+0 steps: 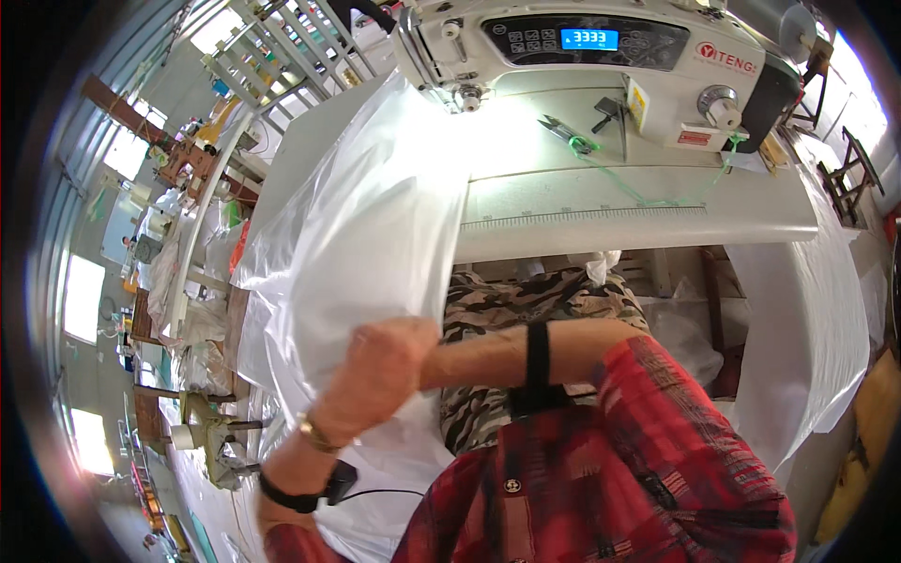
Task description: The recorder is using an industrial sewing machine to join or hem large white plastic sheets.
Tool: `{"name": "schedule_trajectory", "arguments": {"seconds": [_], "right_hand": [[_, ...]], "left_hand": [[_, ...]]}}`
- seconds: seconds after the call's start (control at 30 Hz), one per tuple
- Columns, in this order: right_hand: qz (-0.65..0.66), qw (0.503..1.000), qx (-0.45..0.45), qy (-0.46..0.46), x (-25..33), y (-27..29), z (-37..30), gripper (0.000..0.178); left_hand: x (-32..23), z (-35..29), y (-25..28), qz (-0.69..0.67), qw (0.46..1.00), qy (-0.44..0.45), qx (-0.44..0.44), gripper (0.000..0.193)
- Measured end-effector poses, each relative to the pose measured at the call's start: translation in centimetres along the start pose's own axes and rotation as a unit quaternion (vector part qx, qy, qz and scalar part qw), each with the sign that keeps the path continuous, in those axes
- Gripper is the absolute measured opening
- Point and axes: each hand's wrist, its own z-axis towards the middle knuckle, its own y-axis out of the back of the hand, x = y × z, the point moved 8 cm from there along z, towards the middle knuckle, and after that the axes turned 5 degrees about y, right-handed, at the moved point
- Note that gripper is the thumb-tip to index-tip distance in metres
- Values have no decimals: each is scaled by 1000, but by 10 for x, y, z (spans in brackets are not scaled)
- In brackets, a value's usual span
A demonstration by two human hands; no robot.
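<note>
My left hand [361, 389], with a bracelet at its wrist, meets my right hand [402, 345] over a translucent white plastic sheet [375, 253]. Both are blurred by motion and look closed. They overlap, so what lies between the fingers is hidden. The sheet runs from under the head of a white sewing machine [572, 42], down over the table's front edge, and into my lap on the left. Its upper end is washed out by the machine's lamp near the needle area [469, 98].
Thread snips [568, 134] with green cord lie on the sewing table [657, 220], beside a small black tool [607, 114]. More white sheeting [798, 319] hangs off the table's right side. Racks and a cluttered workshop stand at the left. My camouflage-clad lap [540, 296] is below the edge.
</note>
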Motion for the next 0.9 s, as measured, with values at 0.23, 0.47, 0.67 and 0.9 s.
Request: {"name": "schedule_trajectory", "arguments": {"seconds": [0.23, 0.47, 0.67, 0.9], "right_hand": [[-178, 941, 221, -184, 4, 62, -80, 29], [-315, 947, 48, 50, 70, 181, -34, 13], [-233, 967, 103, -17, 37, 183, -31, 10], [-224, 966, 128, 2, 42, 181, -31, 8]], "left_hand": [[16, -29, -83, 6, 981, 111, -158, 2], [34, -46, -88, -185, 916, 274, -228, 12], [43, -56, -108, -408, 819, 337, -223, 15], [34, -57, -98, -432, 806, 324, -241, 19]]}}
